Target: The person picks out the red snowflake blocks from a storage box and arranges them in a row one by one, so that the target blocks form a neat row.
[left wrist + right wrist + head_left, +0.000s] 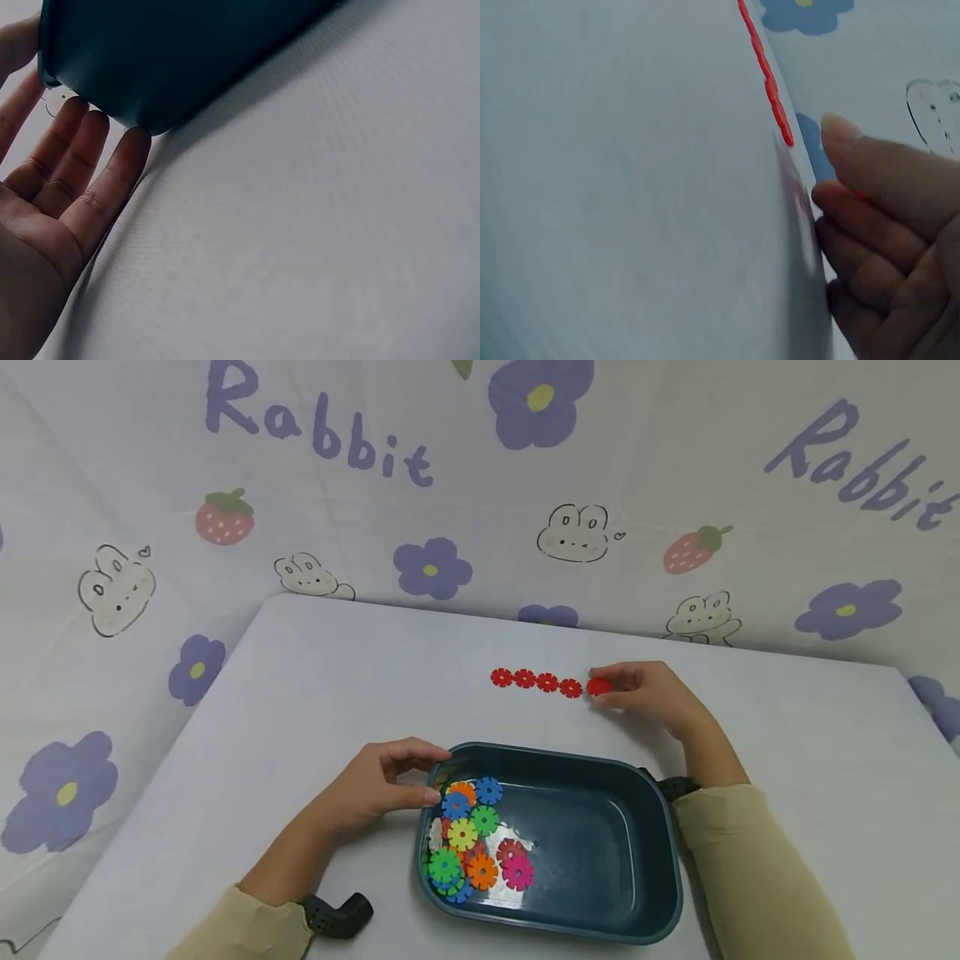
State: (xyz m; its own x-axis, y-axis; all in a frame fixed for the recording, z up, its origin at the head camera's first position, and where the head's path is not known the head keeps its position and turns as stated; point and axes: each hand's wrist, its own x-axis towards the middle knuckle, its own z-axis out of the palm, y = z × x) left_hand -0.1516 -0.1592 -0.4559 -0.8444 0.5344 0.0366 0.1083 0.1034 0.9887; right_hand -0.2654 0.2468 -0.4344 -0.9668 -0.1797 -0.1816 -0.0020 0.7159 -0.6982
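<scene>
Nearest the camera, 2 beige cloth sleeves (757, 868) flank a dark teal plastic tray (577, 827), with multicoloured, notched round plastic discs (462, 834) heaped along its left edge. The left hand (375, 781) is loosely open at the tray's far-left corner, fingertips resting against it. Towards the white table's (847, 777) far edge lie 4 flat red notched discs (547, 678) in a row; just beyond its right end, the right hand (651, 693) pinches a 5th red disc (598, 686) between thumb and finger.

The step in hand looks like extending that row; the next move calls for lining up the disc, then letting go without nudging its neighbour.

The left wrist view adds the tray's outer wall, though dimness hides how firmly the fingertips press. The right wrist view shows the row edge-on; only the head view shows the heap.
</scene>
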